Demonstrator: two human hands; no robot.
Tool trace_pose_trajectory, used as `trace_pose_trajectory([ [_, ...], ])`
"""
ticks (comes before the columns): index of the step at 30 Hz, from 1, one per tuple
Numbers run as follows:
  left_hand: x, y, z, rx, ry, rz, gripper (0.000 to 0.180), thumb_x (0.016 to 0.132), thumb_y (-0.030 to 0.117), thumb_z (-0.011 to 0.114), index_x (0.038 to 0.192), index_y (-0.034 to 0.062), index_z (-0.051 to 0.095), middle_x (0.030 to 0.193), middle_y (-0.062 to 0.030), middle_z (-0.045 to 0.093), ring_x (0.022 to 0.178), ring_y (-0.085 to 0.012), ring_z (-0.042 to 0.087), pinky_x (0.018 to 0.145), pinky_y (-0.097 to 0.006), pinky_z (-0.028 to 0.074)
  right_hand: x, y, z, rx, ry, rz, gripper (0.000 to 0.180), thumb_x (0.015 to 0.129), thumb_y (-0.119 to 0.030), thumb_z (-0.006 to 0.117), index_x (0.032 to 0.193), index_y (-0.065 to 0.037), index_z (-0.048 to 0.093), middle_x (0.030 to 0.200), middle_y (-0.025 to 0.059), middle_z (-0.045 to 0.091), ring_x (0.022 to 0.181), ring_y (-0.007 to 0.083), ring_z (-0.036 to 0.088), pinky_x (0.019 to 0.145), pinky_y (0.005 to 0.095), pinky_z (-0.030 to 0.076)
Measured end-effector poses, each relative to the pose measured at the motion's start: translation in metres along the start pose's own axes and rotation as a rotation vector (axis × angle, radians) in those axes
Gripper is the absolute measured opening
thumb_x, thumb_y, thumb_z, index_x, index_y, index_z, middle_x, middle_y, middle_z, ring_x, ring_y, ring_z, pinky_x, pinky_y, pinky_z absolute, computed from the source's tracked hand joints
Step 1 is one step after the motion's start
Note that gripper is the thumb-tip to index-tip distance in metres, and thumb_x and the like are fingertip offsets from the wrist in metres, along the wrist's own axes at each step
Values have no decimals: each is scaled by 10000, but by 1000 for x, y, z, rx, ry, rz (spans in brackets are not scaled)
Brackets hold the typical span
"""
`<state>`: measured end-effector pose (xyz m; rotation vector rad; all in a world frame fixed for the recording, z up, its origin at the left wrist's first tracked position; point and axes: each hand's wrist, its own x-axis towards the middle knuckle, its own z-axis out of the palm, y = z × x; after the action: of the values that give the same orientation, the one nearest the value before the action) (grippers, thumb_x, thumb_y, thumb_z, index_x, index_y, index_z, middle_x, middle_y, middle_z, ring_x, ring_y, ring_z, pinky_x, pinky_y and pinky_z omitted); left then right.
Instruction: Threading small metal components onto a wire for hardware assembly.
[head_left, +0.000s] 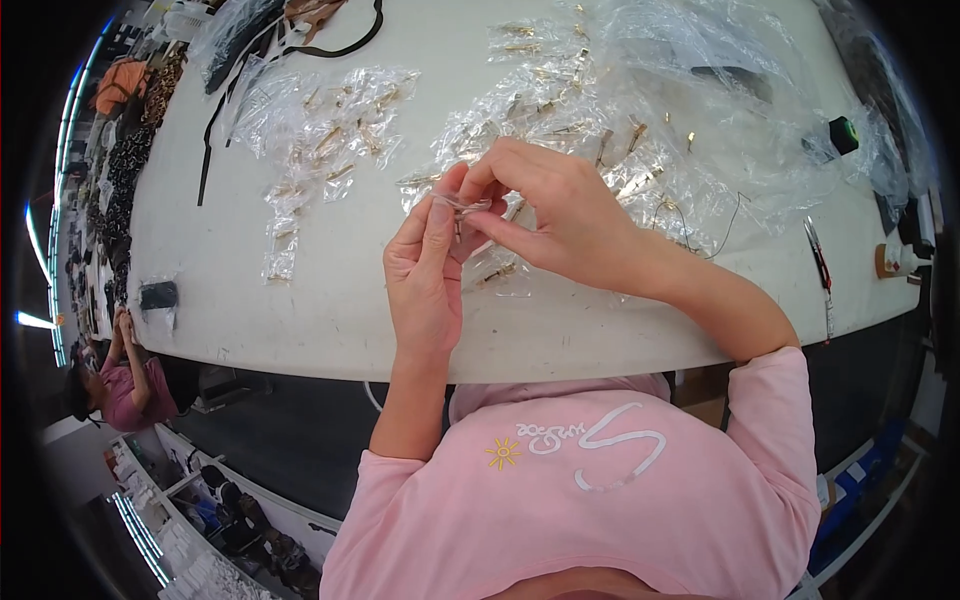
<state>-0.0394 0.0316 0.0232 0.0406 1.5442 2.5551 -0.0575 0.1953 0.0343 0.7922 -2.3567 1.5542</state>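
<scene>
Above the near half of the pale table, my two hands meet at a small clear plastic bag (462,206). My left hand (424,268) is closed on it, thumb pressed against the fingers. From the other side my right hand (565,208) pinches the bag between thumb and fingers. Something small and metallic seems to sit at the bag, but the fingers partly hide it. Just beyond and beneath my hands spreads a heap of similar clear bags (530,112) with gold-coloured metal pieces. A smaller group of such bags (335,130) lies to the left.
A large clear plastic sheet (690,50) lies at the far right. A slim red-and-black tool (818,255) rests near the right edge. Dark straps (340,48) lie far left, and a small dark packet (158,295) near left. Another person (140,385) is beyond the left edge.
</scene>
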Motion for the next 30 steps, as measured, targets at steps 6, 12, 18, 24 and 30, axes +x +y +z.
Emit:
trace_pose_trajectory([
  [6,4,0,-13,77,-16,-31,354,1034,184,462,1270,-58,565,1210,-165,641,1006,-220,675,865,-323,568,8,5,-7,83,-57,119,142,817,-80,677,908,5,607,861,108,652,767,238,653,710,326,524],
  [12,7,30,-75,528,150,71,320,1001,181,534,1223,-34,615,1140,-142,681,929,-197,687,831,-285,540,21,19,-61,136,87,406,271,876,-68,630,1143,-57,583,1090,119,594,1002,235,588,858,328,468],
  [18,17,59,-178,949,512,269,263,953,146,602,1163,-1,666,1067,-104,698,938,-160,657,831,-277,507,-15,31,-60,-742,208,68,208,842,-77,676,1046,-60,640,999,85,653,966,270,604,852,374,468],
  [24,43,48,-140,1260,329,298,256,910,133,641,1146,41,679,1044,-71,688,944,-170,637,824,-288,504,-36,20,-16,-625,-57,-45,192,811,-55,677,998,-82,643,971,65,633,949,259,582,893,390,419],
  [30,82,31,-146,1850,123,558,214,898,133,649,1100,74,687,944,-61,662,833,-218,628,764,-305,503,-39,15,-4,-546,-115,-109,147,796,-59,680,936,-81,642,902,52,613,934,252,565,902,385,406],
])
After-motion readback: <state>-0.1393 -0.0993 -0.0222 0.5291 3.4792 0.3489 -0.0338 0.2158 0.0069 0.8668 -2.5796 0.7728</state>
